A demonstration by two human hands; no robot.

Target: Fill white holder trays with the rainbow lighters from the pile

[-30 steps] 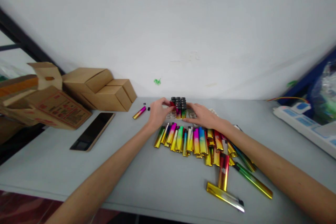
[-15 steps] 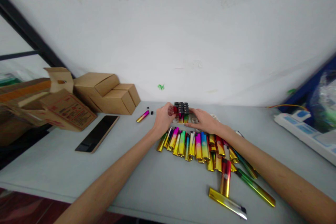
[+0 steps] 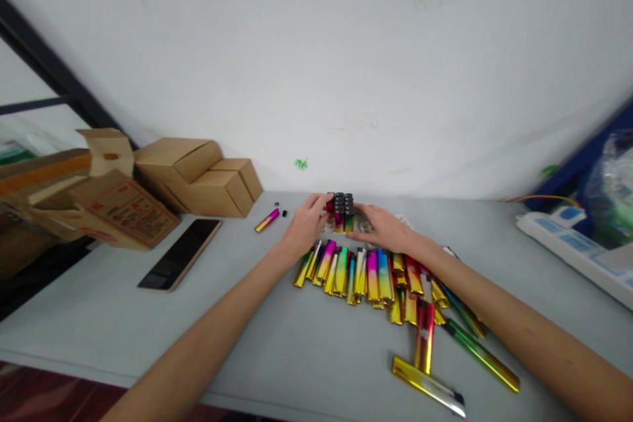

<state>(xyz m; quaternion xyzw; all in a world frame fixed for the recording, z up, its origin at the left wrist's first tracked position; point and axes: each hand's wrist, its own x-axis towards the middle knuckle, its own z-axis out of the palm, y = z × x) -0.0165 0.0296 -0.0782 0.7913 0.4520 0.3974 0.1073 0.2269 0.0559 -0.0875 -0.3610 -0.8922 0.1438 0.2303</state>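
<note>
Two loose gold metallic lighters [image 3: 428, 379] lay nearest on the grey desk [image 3: 123, 316], ahead of a spread row of shiny rainbow-coloured lighters [image 3: 368, 273]. Beyond that row, both hands bracketed an upright block of black-capped colourful lighters [image 3: 342, 211]: the left hand [image 3: 307, 221] curled against its left side, the right hand [image 3: 383, 227] resting flatter, fingers loosely open, against its right. Farther left lay a black phone [image 3: 180, 254], a single pink-gold lighter [image 3: 267, 219], and brown cardboard boxes [image 3: 198, 175] by the white wall [image 3: 346, 46].
</note>
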